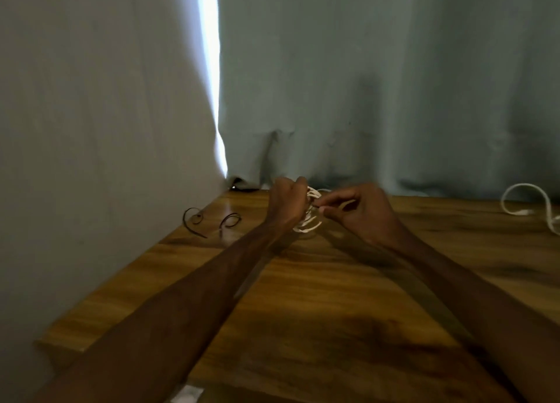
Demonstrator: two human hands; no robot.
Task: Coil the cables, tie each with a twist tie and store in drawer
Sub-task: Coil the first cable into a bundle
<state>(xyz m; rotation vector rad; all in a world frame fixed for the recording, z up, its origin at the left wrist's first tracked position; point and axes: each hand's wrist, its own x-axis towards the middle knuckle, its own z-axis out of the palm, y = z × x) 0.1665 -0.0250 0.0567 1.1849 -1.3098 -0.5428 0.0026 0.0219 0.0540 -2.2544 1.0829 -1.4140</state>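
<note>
A white cable coil [309, 221] is held above the far middle of the wooden table [318, 296]. My left hand [286, 201] grips the coil from the left, fingers curled round its loops. My right hand [357, 210] pinches a strand of the same cable at the coil's right side. Two dark twist ties [194, 221] [231, 221] lie curled on the table to the left of my hands. A second white cable [527, 204] lies loose at the table's far right edge.
Grey-blue curtains [363, 84] hang right behind the table, with a bright slit of light [209, 69] between them. A small white object [186, 393] shows at the bottom edge below the table front.
</note>
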